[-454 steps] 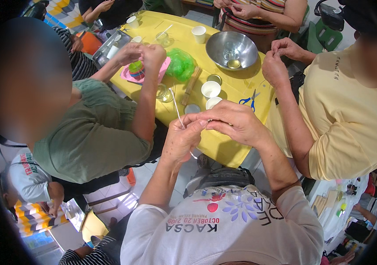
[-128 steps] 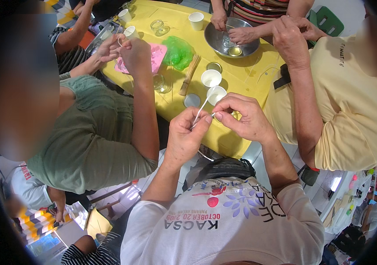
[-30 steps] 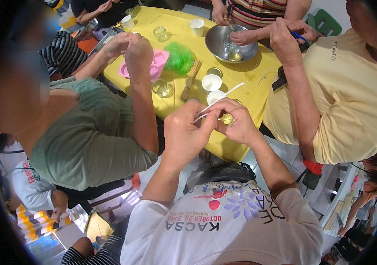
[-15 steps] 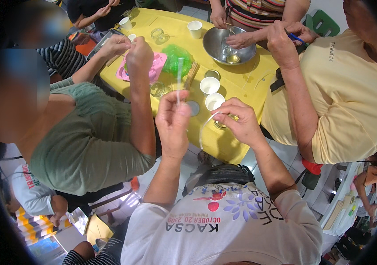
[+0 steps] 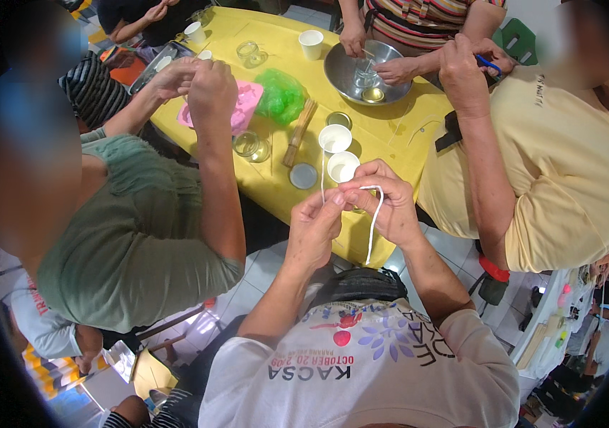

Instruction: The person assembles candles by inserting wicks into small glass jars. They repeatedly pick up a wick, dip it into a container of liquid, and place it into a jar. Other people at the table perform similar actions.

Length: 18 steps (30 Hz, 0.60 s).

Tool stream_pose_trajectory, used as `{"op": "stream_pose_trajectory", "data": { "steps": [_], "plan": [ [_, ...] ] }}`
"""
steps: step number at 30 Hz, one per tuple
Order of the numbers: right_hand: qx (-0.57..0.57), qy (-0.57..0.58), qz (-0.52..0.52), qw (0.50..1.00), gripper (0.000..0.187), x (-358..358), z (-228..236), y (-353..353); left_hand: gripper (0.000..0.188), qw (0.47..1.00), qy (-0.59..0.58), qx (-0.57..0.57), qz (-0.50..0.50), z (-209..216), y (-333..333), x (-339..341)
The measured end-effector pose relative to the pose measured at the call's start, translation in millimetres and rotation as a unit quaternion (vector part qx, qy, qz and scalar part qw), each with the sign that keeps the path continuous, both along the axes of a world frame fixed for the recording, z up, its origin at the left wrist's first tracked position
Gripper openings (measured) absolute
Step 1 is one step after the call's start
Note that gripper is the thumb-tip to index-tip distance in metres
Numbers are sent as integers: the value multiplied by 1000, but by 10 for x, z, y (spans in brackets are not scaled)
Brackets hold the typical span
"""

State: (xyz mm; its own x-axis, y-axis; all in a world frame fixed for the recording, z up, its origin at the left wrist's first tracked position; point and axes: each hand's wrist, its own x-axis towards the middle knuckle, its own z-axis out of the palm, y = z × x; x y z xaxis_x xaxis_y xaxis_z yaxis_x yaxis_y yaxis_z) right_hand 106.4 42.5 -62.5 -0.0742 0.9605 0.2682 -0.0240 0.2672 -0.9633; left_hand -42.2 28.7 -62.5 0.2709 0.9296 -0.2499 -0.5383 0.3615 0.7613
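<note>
My left hand and my right hand meet at the fingertips above the near end of the yellow table. Both are closed in a pinch on a thin white cord. One length of it bends over the right fingers and hangs down. Another thin stretch runs upward from the left fingers, past the cups. Whether these are one cord or two is hidden by my fingers. Just beyond my hands stand two white paper cups, close together.
On the yellow table are a flat round lid, wooden sticks, a green plastic bag, a pink mold, and glass jars. A person across handles a jar in a metal bowl. Co-workers stand close on both sides.
My hands have come together; the left moved right and lower. The cord at my right hand now hangs over the fingers. The left one's raised strand has shifted toward the cups.
</note>
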Motion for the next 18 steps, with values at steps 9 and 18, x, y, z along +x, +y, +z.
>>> {"op": "stream_pose_trajectory", "data": {
  "steps": [9, 18],
  "plan": [
    [-13, -37, 22, 999, 20, 42, -102, 327, 23, 999, -39, -34, -10, -182, 326, -75],
    [-31, -96, 9, 995, 15, 93, -412, 640, 23, 998, -12, -50, -28, -637, 678, -63]
  ]
}}
